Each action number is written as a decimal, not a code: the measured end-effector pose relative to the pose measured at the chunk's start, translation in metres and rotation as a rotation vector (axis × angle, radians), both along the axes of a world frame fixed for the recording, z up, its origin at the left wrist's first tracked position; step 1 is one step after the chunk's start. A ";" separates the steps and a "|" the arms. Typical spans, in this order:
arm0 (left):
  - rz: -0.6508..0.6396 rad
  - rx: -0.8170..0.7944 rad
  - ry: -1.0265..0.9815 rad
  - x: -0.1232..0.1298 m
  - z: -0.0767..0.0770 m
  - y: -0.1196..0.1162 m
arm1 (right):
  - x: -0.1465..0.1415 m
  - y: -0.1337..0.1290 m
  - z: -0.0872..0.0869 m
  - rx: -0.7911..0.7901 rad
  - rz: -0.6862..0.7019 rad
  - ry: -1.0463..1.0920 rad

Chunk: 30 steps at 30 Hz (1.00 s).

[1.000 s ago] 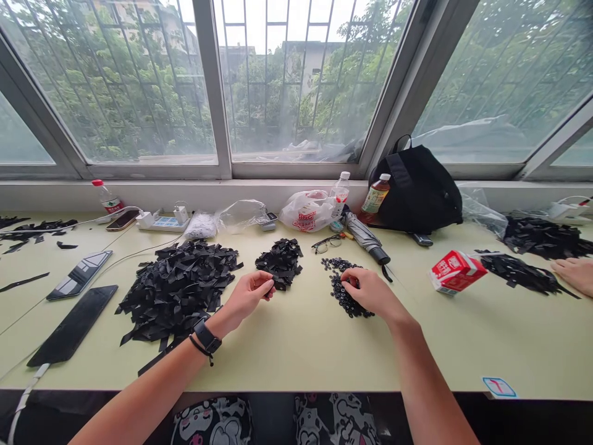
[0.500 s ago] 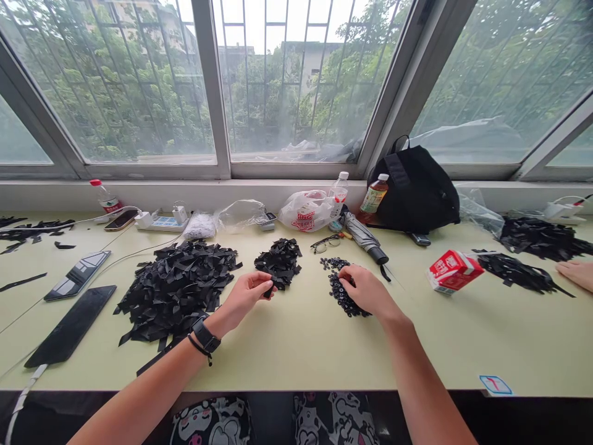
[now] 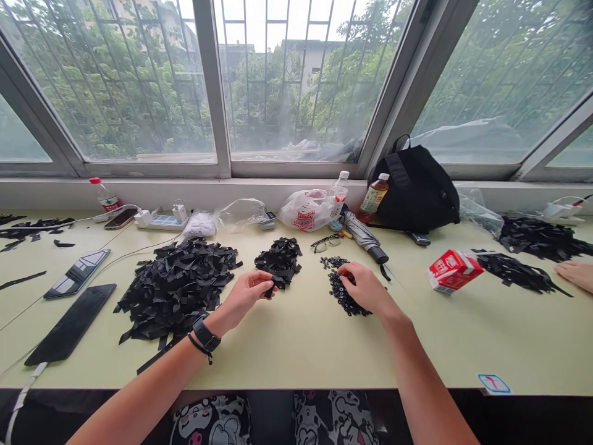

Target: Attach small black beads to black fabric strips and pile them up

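Note:
My left hand point(image 3: 248, 290) pinches a short black strip point(image 3: 269, 290) between thumb and fingers, just in front of a small pile of black pieces point(image 3: 279, 259). To its left lies a large heap of black strips point(image 3: 178, 287). My right hand point(image 3: 364, 285) rests over a pile of small black rings point(image 3: 341, 295), its fingertips bent down into the rings. Those fingers are closed together, and whatever lies between them is hidden. A watch and a dark bracelet sit on my left wrist.
Eyeglasses point(image 3: 327, 242) and a folded umbrella point(image 3: 365, 238) lie behind the rings. On the right stands a red and white carton point(image 3: 453, 271); a co-worker's hand point(image 3: 574, 272) is at the far right, near more black strips point(image 3: 519, 271). A dark slab point(image 3: 69, 324) with a cable lies left.
Both hands keep nearly the same places. The fingers of my right hand have shifted very slightly over the rings; the left still pinches the strip.

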State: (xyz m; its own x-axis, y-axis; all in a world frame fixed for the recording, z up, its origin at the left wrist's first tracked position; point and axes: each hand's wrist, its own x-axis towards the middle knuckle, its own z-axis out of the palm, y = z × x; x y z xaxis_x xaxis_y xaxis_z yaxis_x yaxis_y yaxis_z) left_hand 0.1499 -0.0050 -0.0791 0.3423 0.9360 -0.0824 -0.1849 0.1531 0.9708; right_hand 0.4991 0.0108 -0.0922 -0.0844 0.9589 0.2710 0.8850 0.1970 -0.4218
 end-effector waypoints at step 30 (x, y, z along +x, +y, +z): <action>-0.026 0.038 0.037 0.002 0.005 -0.004 | -0.008 0.004 -0.005 0.118 -0.109 -0.224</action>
